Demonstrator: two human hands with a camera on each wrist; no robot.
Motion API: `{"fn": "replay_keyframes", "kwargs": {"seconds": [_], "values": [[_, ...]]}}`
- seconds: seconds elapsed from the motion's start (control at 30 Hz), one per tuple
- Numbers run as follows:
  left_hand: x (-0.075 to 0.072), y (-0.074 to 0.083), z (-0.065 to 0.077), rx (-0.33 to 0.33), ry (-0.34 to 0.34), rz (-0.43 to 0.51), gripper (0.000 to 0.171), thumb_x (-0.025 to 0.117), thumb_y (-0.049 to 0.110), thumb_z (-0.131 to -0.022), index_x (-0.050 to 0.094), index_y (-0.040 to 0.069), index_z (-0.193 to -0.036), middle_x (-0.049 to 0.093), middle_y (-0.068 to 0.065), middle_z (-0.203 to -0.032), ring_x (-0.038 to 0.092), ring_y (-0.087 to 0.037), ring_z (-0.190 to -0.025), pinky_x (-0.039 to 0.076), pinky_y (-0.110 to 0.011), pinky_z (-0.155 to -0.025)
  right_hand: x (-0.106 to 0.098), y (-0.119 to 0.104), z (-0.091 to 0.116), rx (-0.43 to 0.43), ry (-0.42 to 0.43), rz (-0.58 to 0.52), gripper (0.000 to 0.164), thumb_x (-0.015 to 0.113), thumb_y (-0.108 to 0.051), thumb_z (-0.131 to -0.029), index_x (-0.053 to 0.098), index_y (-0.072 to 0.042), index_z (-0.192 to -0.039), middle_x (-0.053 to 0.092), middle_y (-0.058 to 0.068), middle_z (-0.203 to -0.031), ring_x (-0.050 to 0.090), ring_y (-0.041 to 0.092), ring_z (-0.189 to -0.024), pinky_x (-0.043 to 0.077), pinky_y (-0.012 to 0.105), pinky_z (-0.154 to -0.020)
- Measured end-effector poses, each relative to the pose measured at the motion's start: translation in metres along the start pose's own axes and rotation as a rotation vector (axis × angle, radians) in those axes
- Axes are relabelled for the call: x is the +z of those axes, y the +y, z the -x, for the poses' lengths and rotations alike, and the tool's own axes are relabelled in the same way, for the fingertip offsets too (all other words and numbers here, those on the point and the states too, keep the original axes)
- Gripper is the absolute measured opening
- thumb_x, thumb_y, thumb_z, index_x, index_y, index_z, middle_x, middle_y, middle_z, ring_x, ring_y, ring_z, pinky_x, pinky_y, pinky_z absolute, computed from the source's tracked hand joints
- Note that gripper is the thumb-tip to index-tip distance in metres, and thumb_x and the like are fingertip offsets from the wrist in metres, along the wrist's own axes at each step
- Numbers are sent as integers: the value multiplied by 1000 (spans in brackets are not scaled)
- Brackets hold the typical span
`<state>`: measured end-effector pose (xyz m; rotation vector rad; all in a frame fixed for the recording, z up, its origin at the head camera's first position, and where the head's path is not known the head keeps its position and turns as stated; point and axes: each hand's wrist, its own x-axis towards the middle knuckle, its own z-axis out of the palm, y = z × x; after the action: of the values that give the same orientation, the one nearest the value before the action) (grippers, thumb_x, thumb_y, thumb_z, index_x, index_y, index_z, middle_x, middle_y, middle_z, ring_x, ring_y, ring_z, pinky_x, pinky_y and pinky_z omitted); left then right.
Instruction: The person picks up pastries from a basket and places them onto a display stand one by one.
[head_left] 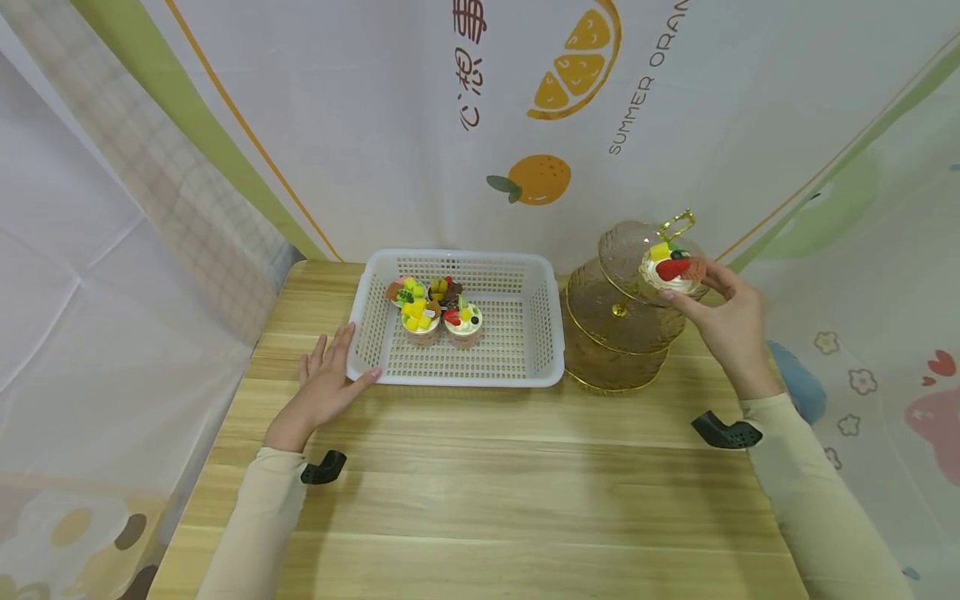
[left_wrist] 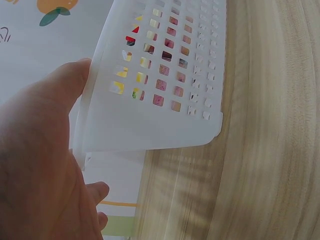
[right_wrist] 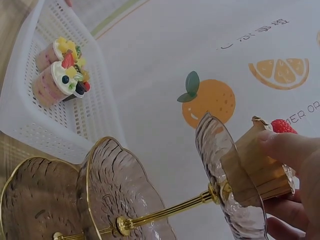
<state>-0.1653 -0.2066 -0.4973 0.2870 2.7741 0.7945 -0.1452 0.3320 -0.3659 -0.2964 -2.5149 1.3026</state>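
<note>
My right hand (head_left: 723,321) pinches a cupcake (head_left: 670,271) topped with white cream, strawberry and yellow fruit cubes. Its brown paper wrapper (right_wrist: 250,167) overlaps the top plate of the tiered stand (head_left: 600,362) in the right wrist view. The stand has clear, gold-rimmed plates, a gold post and a gold handle (head_left: 677,223). On the left, my left hand (head_left: 326,383) rests at the near corner of a white plastic basket (head_left: 450,380), thumb on the rim (left_wrist: 86,107) and fingers extended along its side. Several fruit-topped dessert cups (head_left: 463,329) stand in the basket's left half.
Basket and stand sit side by side toward the back of a wooden table (head_left: 480,492). Behind them hangs a white curtain (head_left: 375,125) with orange prints. More printed cloth (head_left: 862,333) hangs to the right. A black wrist mount (head_left: 723,432) shows beside each sleeve.
</note>
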Motion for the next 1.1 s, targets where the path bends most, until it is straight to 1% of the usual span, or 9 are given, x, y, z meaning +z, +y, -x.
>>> {"fn": "replay_keyframes", "kwargs": {"seconds": [0.17,0.4,0.63,0.8,0.93,1.1], "values": [[0,0,0,-2,-3,-2,94,44,63,-97,-14,21,-159,-12,-13,-168,-17,-46,-152,-16,-72,-113,0,2,0,-17,-7,8,72,81,-37,-82,53,-10,-142,59,24,-138,42,30,-141,21,57,-121],[1,-1,-1,0,1,-6,95,43,63,-97,-14,21,-159,-10,-15,-168,-16,-47,-151,-14,-73,-113,0,5,1,-23,-21,23,73,81,-37,-81,53,-9,-142,58,23,-139,42,31,-142,22,58,-121],[1,0,0,-2,4,-1,94,44,63,-97,-13,22,-159,-7,-13,-168,-14,-47,-152,-12,-73,-113,-1,7,2,-15,-41,37,77,81,-39,-81,49,-13,-147,56,22,-142,38,33,-145,20,61,-120],[0,1,0,-4,3,-6,94,44,62,-97,-13,21,-159,-8,-13,-168,-14,-47,-152,-11,-73,-113,0,8,4,-23,-40,22,76,81,-39,-81,50,-17,-146,57,21,-141,39,32,-144,19,61,-120],[1,1,0,-4,5,-7,94,43,62,-97,-13,21,-159,-8,-13,-168,-14,-47,-152,-11,-73,-113,-1,8,5,-6,-34,13,76,82,-38,-80,50,-16,-146,58,20,-141,39,30,-143,20,60,-120],[1,1,0,-4,7,-3,93,44,62,-97,-12,20,-159,-8,-13,-168,-14,-47,-152,-11,-74,-113,-5,5,5,6,-52,18,75,81,-39,-81,50,-17,-146,56,18,-144,36,32,-145,17,63,-120]]}}
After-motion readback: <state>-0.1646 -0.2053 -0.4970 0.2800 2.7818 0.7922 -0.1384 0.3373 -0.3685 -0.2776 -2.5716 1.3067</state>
